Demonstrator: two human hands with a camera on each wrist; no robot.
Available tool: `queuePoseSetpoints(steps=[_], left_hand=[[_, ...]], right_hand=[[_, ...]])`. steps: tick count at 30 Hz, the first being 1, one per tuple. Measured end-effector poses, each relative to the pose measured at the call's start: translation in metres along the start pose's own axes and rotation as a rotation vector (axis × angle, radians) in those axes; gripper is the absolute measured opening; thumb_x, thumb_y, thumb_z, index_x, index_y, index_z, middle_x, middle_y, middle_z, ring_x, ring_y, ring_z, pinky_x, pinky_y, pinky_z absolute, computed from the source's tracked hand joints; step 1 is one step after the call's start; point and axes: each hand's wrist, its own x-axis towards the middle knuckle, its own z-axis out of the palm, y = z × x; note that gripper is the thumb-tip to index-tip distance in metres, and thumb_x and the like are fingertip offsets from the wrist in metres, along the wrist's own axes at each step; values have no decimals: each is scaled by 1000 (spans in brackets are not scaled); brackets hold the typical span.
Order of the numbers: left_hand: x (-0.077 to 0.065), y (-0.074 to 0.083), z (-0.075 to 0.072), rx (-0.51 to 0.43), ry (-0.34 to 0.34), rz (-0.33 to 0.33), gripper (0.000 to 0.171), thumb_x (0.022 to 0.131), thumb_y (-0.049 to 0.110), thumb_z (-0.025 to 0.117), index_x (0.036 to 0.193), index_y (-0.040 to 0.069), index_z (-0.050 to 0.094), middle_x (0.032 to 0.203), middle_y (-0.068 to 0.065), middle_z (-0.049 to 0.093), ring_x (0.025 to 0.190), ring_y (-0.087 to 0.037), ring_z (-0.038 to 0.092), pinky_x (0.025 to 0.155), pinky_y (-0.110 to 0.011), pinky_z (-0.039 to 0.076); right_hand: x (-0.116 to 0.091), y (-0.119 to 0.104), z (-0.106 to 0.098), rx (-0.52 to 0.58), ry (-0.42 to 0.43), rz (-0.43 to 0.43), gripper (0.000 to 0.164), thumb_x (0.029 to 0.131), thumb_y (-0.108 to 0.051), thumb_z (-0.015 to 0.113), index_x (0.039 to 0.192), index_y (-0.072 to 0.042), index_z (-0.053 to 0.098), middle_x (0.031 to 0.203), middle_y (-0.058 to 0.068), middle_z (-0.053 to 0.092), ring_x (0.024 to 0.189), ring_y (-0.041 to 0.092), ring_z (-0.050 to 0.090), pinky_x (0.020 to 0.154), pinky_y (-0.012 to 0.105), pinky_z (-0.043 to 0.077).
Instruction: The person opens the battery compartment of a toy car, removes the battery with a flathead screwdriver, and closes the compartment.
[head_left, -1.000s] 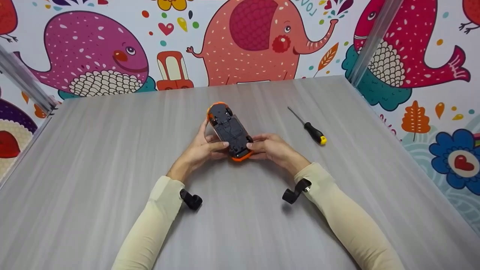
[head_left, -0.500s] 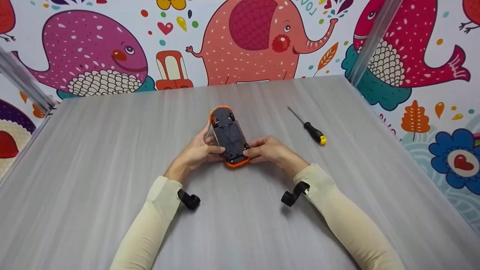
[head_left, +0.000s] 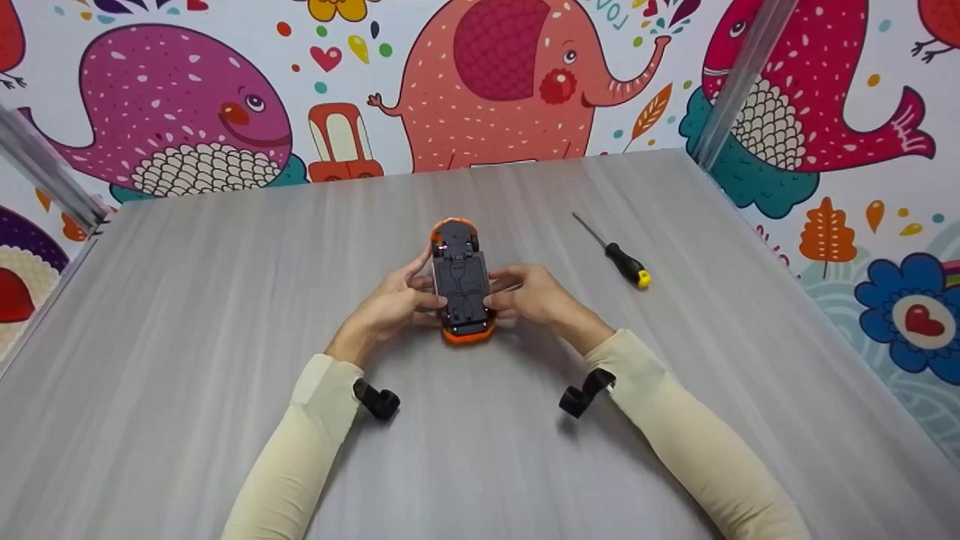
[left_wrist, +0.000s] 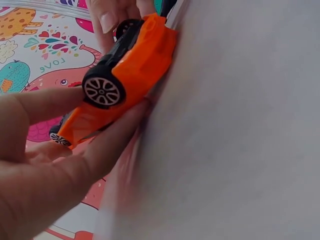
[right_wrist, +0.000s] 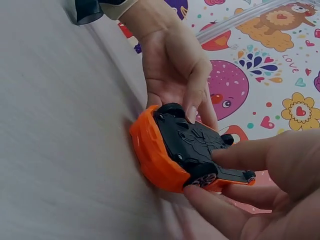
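Observation:
An orange toy car (head_left: 463, 281) is held upside down between both hands, its black underside facing up in the head view. My left hand (head_left: 390, 304) grips its left side, thumb on the edge of the underside and fingers below. On the opposite side my right hand (head_left: 536, 300) pinches the car with its thumb near the rear wheel. Spoked wheels and the orange body (left_wrist: 150, 55) show in the left wrist view. From the right wrist, the orange end of the car (right_wrist: 155, 155) hangs close over the table; its roof is hidden.
A screwdriver (head_left: 622, 261) with a black and yellow handle lies on the grey table (head_left: 225, 300), right of the hands. Behind the table's far edge stands a wall (head_left: 360, 75) printed with cartoon animals. Black camera mounts (head_left: 377, 400) stick out from both sleeves.
The toy car has turned from slanting to nearly straight and come slightly nearer the person. Both hands keep hold, and the right fingers have shifted along its side. The screwdriver stays put.

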Motion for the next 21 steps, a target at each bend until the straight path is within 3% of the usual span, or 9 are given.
queuePoseSetpoints(steps=[10,21], left_hand=[[0,-2,0,5,0,-20,95,88,-16,55,162,24,11,150,-28,45,123,-35,60,102,-58,52],[0,1,0,13,13,-57,89,93,-11,56,162,20,10,153,-25,42,131,-38,55,104,-56,52]], right_hand=[[11,-2,0,92,84,-35,51,86,7,66,136,-1,60,127,18,63,99,19,67,84,31,63],[24,-7,2,-35,107,-86,45,91,1,65,134,-7,61,130,15,62,93,21,67,77,29,63]])
